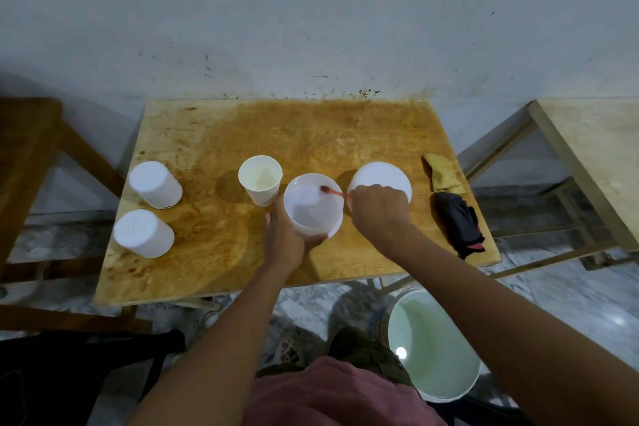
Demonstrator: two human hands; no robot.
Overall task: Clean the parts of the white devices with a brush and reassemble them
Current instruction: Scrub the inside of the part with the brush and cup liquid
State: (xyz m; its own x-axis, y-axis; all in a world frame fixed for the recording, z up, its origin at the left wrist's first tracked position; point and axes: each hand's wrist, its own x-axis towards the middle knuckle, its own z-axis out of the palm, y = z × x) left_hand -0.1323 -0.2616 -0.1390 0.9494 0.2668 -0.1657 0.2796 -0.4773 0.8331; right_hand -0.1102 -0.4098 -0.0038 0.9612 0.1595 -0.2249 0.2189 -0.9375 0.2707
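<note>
Right of the paper cup (260,180), the left hand (281,239) curls its fingers round the white tub (313,207), the right hand (378,211) pinches the brush (333,191) inside: scrubbing step, wall sweep likely next.

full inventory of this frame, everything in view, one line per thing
table: 1, stained wood, centre
devices: 2, white, table's left
cup: 1, white, open, mid-table
tub: 1, white, beside cup
brush: 1, red, head inside tub
dome: 1, white, behind right hand
cloths: 2, yellow and black, table's right edge
bucket: 1, white, pale green inside, floor at lower right
side table: 1, pale, far right
left hand: grips tub
right hand: holds brush
</note>
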